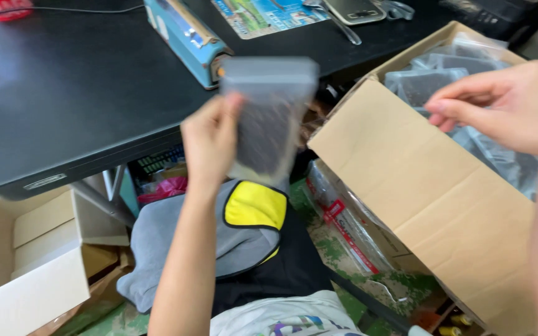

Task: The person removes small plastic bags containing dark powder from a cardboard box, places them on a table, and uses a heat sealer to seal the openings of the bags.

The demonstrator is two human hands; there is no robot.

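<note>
Black tabletop (76, 87) fills the upper left of the head view, with a teal bag sealer (187, 38) lying near its front edge and a colourful printed sheet (263, 15) further back. Right of it, a big brown cardboard box (431, 193) tilts open, its flap hanging toward the floor and its inside packed with clear plastic pouches of dark contents (434, 78). At the lower left stands a smaller open carton (38, 261) with pale flaps. Between the two boxes lies a grey cloth bag with a yellow patch (244, 218), on a patterned floor.

Above that bag the left hand (210, 143) is raised, fingers and thumb pinched on the left edge of a clear plastic pouch (269, 118) holding dark granular contents; the pouch hangs upright in the air, just in front of the table edge and blurred by motion. The right hand (505, 106) hovers over the big box's open top, fingers loosely curled together, gripping nothing that can be seen.
</note>
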